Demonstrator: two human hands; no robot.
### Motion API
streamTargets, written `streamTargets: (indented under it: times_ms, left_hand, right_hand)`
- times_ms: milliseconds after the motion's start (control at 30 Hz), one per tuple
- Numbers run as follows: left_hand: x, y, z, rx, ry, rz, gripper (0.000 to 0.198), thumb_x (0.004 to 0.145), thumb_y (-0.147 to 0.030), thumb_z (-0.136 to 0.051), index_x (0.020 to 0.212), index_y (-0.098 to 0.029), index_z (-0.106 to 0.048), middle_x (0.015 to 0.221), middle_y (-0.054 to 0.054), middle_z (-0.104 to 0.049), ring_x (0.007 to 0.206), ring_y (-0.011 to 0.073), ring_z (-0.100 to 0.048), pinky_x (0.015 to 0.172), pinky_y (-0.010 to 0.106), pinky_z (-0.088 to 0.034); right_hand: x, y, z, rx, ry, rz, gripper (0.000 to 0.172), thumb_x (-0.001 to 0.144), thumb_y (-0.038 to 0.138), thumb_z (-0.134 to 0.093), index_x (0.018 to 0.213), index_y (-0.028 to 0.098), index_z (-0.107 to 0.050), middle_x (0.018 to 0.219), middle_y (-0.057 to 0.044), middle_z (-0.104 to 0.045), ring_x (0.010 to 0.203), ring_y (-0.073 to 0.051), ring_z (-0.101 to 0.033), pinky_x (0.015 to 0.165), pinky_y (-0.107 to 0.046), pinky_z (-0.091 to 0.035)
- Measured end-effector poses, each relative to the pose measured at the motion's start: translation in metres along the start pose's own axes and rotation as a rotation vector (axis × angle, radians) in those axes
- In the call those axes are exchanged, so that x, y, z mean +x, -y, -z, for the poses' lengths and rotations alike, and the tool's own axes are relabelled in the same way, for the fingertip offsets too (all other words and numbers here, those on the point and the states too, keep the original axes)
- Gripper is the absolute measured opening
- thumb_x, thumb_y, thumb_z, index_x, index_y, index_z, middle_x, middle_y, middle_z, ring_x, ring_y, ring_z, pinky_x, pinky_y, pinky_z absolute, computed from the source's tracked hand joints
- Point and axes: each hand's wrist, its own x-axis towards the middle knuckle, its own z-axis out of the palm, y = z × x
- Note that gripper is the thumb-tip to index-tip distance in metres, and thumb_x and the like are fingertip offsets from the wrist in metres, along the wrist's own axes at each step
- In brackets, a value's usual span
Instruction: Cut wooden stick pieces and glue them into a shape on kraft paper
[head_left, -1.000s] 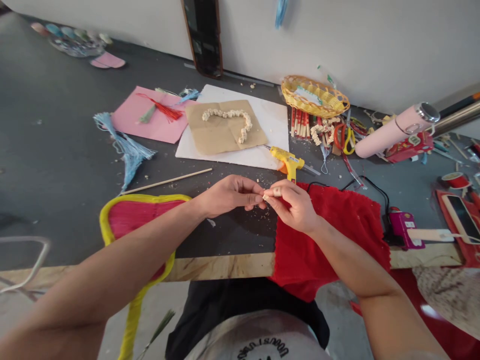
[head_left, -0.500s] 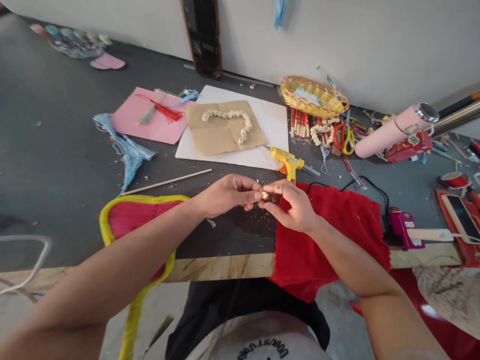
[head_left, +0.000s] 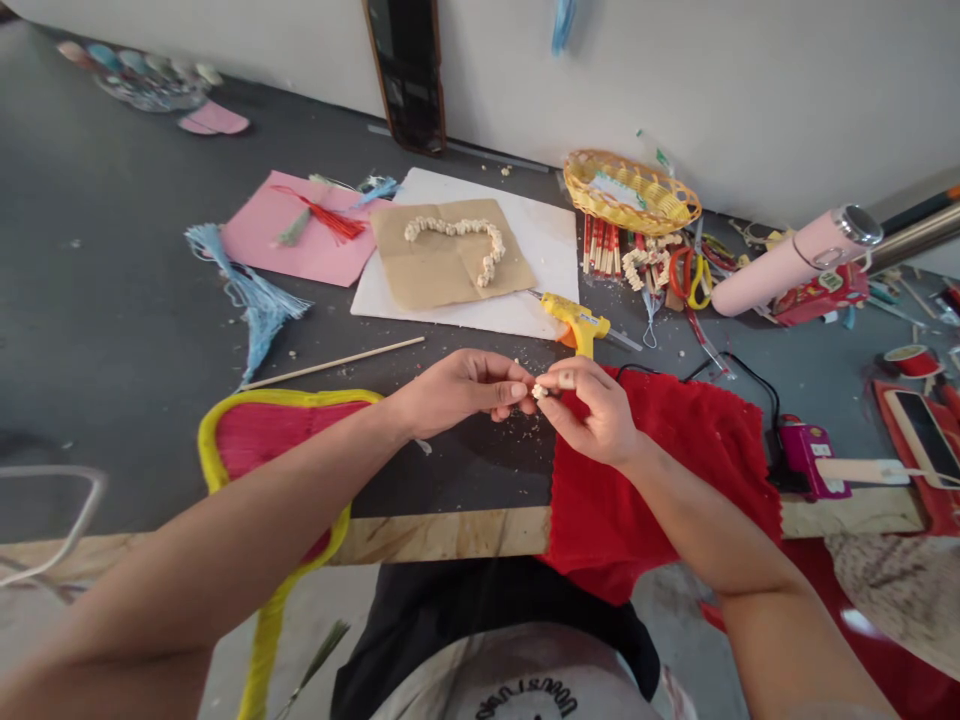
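Note:
A small cream-coloured piece (head_left: 539,391) is pinched between the thumb and fingers of my right hand (head_left: 592,408). My left hand (head_left: 480,388) is closed just to its left, thumb against fingers, with its fingertips close to the piece; what it grips, if anything, is too small to make out. Both hands are above the dark table. Beyond them, a curved row of similar cream pieces (head_left: 495,240) lies on brown paper (head_left: 420,270), which rests on a white board (head_left: 551,240). A yellow glue gun (head_left: 576,318) lies at the board's front right corner.
Red cloth (head_left: 667,470) hangs over the table edge below my right forearm. A yellow-rimmed pink object (head_left: 270,435) lies under my left forearm. Scissors (head_left: 699,280), a wicker basket (head_left: 630,195) and a pink bottle (head_left: 795,260) stand or lie at the back right.
The cream piece and my right fingertips have shifted slightly right, leaving a little more space from my left thumb. My left hand has hardly moved.

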Motion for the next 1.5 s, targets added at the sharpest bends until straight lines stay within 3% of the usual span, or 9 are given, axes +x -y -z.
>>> streamTargets:
  times_ms: [367,500,933,1133,1300,1500]
  left_hand:
    - [-0.0014,-0.0044,-0.0026,0.040,0.058,-0.023,0.032,0.080,-0.042,-0.073,0.078,-0.010,-0.071,0.067,0.002,-0.064,0.056,0.0059,-0.047,0.053,0.018,-0.040]
    - [-0.0016,-0.0052,-0.0028,0.074,0.107,-0.017,0.033,0.082,-0.043,-0.071,0.080,-0.010,-0.072,0.072,0.004,-0.067,0.058,0.0064,-0.049,0.054,0.018,-0.040]
    - [-0.0009,-0.0024,-0.0010,-0.005,0.058,0.023,0.025,0.079,-0.035,-0.076,0.081,-0.010,-0.072,0.073,0.003,-0.069,0.057,0.0048,-0.049,0.054,0.017,-0.039]
    - [-0.0020,-0.0023,-0.0005,-0.005,0.078,0.015,0.025,0.081,-0.035,-0.074,0.080,-0.009,-0.072,0.075,0.005,-0.070,0.057,0.0048,-0.049,0.054,0.018,-0.039]
    - [-0.0009,-0.0021,-0.0009,-0.027,0.070,0.018,0.025,0.076,-0.033,-0.078,0.083,-0.009,-0.073,0.074,0.004,-0.070,0.058,0.0049,-0.050,0.054,0.017,-0.040]
    - [-0.0010,-0.0021,-0.0001,0.039,0.075,0.003,0.023,0.080,-0.032,-0.074,0.082,-0.009,-0.072,0.074,0.004,-0.070,0.057,0.0040,-0.049,0.053,0.017,-0.039]
  right_hand:
    - [-0.0004,-0.0014,-0.0026,0.012,0.020,0.048,0.028,0.085,0.024,-0.071,0.111,0.021,-0.061,0.097,-0.007,-0.068,0.090,-0.018,-0.068,0.078,-0.032,-0.059]
    - [-0.0004,-0.0010,-0.0016,0.021,0.030,0.043,0.022,0.088,0.021,-0.066,0.110,0.021,-0.062,0.097,-0.007,-0.066,0.088,-0.017,-0.067,0.077,-0.032,-0.060]
    - [-0.0003,-0.0024,-0.0001,-0.071,0.051,0.056,0.015,0.090,0.022,-0.063,0.106,0.020,-0.064,0.095,-0.008,-0.067,0.084,-0.017,-0.066,0.076,-0.033,-0.060]
    - [-0.0021,-0.0029,-0.0008,-0.027,0.038,0.048,0.028,0.086,0.017,-0.067,0.114,0.020,-0.061,0.100,-0.009,-0.067,0.090,-0.019,-0.067,0.080,-0.034,-0.060]
    - [-0.0005,-0.0007,-0.0006,-0.017,0.031,0.050,0.023,0.087,0.013,-0.064,0.109,0.020,-0.063,0.097,-0.008,-0.066,0.086,-0.017,-0.067,0.077,-0.032,-0.060]
    - [0.0004,0.0003,-0.0009,-0.038,0.038,0.059,0.019,0.087,0.014,-0.064,0.106,0.019,-0.063,0.095,-0.008,-0.068,0.084,-0.017,-0.067,0.075,-0.032,-0.060]
